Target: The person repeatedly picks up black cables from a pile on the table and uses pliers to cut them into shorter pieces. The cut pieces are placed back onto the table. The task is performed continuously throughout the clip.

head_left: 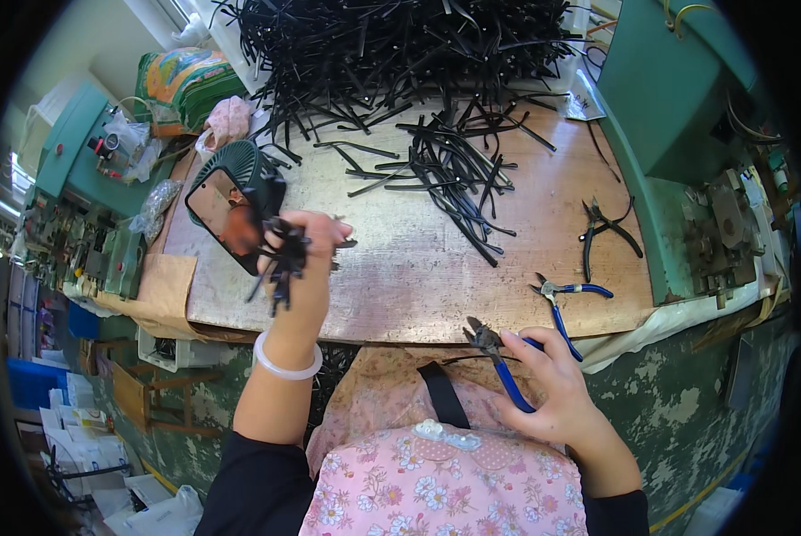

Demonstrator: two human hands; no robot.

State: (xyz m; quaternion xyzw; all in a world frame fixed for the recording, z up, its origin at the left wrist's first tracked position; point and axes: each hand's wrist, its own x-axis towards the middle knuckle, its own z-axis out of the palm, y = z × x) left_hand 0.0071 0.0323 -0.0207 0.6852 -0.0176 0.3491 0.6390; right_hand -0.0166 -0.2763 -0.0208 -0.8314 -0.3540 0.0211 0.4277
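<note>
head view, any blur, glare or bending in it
Head view: the left hand and the black strips it holds smear with motion blur; the right hand and its blue-handled pliers look crisper; pale glare lies on the tabletop; its front edge bows; corners go black.

Has loose strips [449, 174] on tabletop [391, 295], strip heap [400, 49] behind — phone [213, 207] to left, rear pliers [599, 223] to right, front pliers [550, 288] before them — flanked by left machine [71, 147] and right machine [686, 107].

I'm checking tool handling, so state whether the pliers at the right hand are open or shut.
Open: the pliers at the right hand show parted jaw tips and blue handles spread apart.
</note>
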